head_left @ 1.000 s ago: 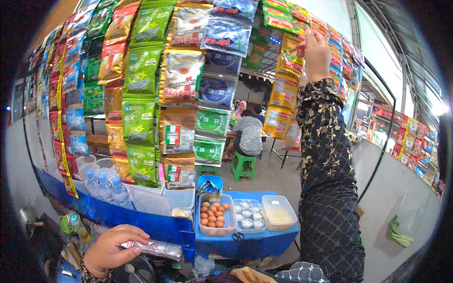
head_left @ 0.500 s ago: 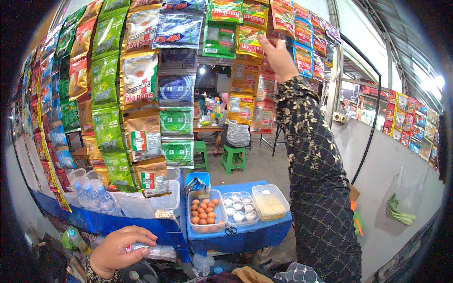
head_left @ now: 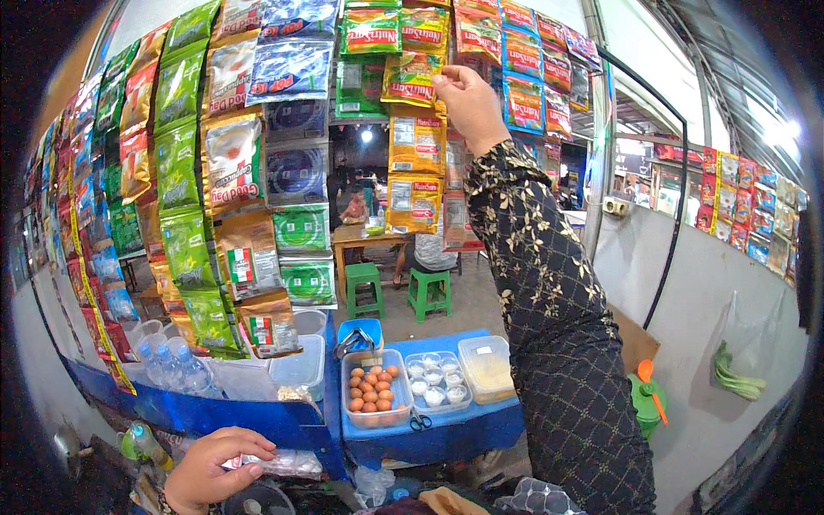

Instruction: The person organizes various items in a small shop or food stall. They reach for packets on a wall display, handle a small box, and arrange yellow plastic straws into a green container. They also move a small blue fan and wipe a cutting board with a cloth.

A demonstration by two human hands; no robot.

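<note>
My right hand (head_left: pixel 468 107) is raised to a hanging strip of drink sachets, its thumb and fingers pinching the edge of a yellow-and-green sachet (head_left: pixel 410 79). Gold-orange sachets (head_left: pixel 415 202) hang just below it. Low at the left, my left hand (head_left: pixel 216 468) is held with bent fingers, thumb and fingertips apart. Beside its fingertips lies a clear plastic pack (head_left: pixel 296 464); part of the pack is hidden behind the hand.
More sachet strips (head_left: pixel 180 159) hang across the left. A blue-covered table (head_left: pixel 429 448) bears a tub of eggs (head_left: pixel 371 390), a tray of small white-filled cups (head_left: pixel 436 379), a lidded tub (head_left: pixel 485 369) and scissors (head_left: pixel 420 421). Green stools (head_left: pixel 429 292) stand beyond.
The hanging strips and my right hand have shifted left in view. The yellow-and-green sachet now tilts out from its strip at my right fingertips. My left hand has sunk slightly.
</note>
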